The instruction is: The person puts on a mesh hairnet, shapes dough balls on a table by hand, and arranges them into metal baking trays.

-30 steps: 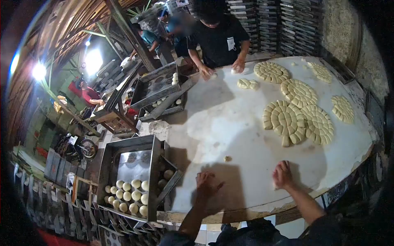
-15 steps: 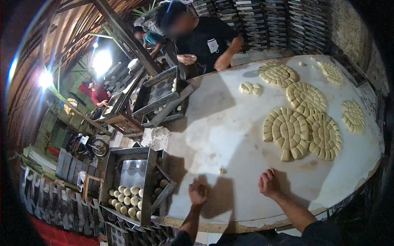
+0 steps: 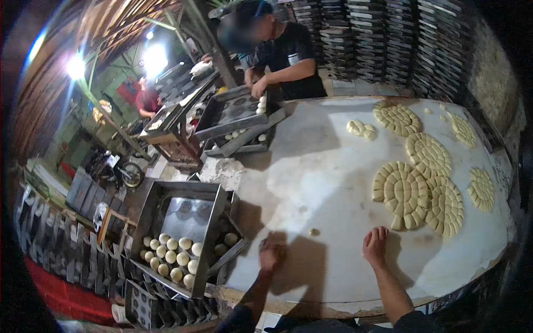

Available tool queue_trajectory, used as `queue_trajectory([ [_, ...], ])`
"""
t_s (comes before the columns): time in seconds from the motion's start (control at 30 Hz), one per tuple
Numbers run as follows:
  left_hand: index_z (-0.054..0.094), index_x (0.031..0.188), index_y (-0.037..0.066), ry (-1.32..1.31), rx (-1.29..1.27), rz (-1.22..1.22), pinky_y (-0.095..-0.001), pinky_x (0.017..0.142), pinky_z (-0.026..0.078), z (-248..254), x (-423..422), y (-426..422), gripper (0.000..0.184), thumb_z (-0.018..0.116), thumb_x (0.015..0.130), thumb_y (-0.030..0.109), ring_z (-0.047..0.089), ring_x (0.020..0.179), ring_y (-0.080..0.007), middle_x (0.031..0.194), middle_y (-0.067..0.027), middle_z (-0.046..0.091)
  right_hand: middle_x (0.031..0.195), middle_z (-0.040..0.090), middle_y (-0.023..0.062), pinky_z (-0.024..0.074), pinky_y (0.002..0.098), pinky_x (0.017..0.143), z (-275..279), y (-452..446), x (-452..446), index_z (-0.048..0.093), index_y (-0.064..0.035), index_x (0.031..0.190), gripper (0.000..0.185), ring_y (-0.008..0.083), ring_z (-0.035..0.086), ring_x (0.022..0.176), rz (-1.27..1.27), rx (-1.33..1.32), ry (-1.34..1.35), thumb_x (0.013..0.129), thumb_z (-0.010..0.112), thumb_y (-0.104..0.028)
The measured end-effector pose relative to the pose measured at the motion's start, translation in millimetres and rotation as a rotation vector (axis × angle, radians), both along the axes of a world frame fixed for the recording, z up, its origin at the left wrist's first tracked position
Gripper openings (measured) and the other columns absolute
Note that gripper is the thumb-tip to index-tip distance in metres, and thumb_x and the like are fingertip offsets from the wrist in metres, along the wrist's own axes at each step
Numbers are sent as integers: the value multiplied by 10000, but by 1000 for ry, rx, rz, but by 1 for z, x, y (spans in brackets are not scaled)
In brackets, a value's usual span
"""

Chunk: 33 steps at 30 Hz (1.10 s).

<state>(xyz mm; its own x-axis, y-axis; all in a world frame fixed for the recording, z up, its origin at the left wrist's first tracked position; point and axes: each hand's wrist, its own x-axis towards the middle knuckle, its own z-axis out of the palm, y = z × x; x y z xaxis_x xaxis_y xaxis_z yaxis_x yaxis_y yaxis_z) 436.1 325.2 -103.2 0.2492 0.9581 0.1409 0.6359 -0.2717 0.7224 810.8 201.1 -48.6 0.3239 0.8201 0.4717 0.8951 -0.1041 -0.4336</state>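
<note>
Both left hand (image 3: 272, 255) and right hand (image 3: 376, 244) curl over the tabletop (image 3: 333, 177), any grasp hidden, a small dough scrap (image 3: 314, 232) between and slightly ahead, nearer the left.

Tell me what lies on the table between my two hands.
In the head view, a small dough piece lies between the left hand and the right hand, slightly farther out; otherwise that stretch is bare, shadowed tabletop.
</note>
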Motion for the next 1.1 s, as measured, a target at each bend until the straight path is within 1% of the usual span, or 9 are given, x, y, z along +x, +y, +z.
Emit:
queue_trajectory([
  [0.07, 674, 946, 107, -252, -352, 165, -435, 959, 449, -21, 29, -5, 261, 592, 868, 342, 638, 885, -343, 987, -109, 693, 960, 537, 196, 389, 509, 865, -19, 14, -25, 505, 12, 879, 65, 397, 495, 958, -210, 47, 109, 836, 549, -8],
  [0.23, 608, 1088, 30, 96, 278, -288, -448, 931, 455, -36, 34, -95, 261, 571, 853, 137, 580, 1076, -365, 1087, -208, 623, 968, 586, 176, 411, 474, 905, -15, -44, -73, 591, -28, 874, 61, 386, 534, 999, 83, -107, 220, 852, 550, -67],
  [0.37, 543, 1224, 21, 212, -510, -547, -439, 974, 436, 115, -73, -111, 402, 612, 836, 101, 570, 1093, -372, 1127, -223, 600, 736, 583, 100, 501, 360, 670, -36, -71, 4, 617, -60, 791, 119, 242, 613, 726, -163, -476, 312, 825, 535, -140],
  [0.43, 534, 1249, 13, -538, -596, -317, -443, 977, 431, 123, -118, -148, 444, 647, 835, 128, 561, 1104, -370, 1144, -204, 591, 630, 540, 56, 502, 365, 555, 56, -53, -40, 629, -76, 772, 139, 205, 594, 630, -419, -637, 858, 826, 532, -162],
  [0.53, 555, 1241, 15, -455, 49, -605, -425, 973, 444, 271, -223, -80, 435, 660, 826, 92, 559, 1115, -350, 1146, -157, 605, 699, 561, 58, 526, 361, 544, 57, -13, -61, 649, -63, 883, 184, 181, 596, 664, -239, -493, 1070, 869, 538, -209],
  [0.8, 630, 1100, 26, 172, 312, 158, -420, 892, 500, 277, -426, 114, 350, 673, 758, -36, 602, 1030, -407, 1091, -207, 612, 1084, 628, 133, 511, 362, 887, 269, 179, -448, 565, 6, 1181, 355, 220, 631, 999, 909, -118, 373, 839, 624, -65],
  [0.93, 594, 1157, 4, 636, 60, 123, -450, 923, 472, 224, -469, 161, 347, 608, 831, 121, 562, 1060, -424, 1155, -270, 556, 977, 625, 175, 510, 425, 786, 249, 258, -595, 606, -19, 998, 256, 362, 632, 882, 1235, 344, 215, 791, 710, -127],
  [1.03, 506, 1275, -7, 253, 252, 258, -455, 958, 445, 235, -467, 136, 483, 605, 811, 83, 535, 1083, -415, 1162, -289, 533, 1078, 610, 184, 467, 451, 938, 195, 298, -646, 611, 16, 1078, 347, 360, 592, 1048, 1371, -312, -493, 840, 654, -232],
  [1.1, 430, 1338, -18, 316, 443, 361, -466, 985, 423, 295, -450, 109, 559, 597, 810, 58, 511, 1108, -413, 1182, -287, 516, 1082, 611, 184, 456, 453, 962, 197, 289, -629, 611, 12, 1096, 358, 355, 588, 1070, 1411, -95, -472, 856, 622, -254],
])
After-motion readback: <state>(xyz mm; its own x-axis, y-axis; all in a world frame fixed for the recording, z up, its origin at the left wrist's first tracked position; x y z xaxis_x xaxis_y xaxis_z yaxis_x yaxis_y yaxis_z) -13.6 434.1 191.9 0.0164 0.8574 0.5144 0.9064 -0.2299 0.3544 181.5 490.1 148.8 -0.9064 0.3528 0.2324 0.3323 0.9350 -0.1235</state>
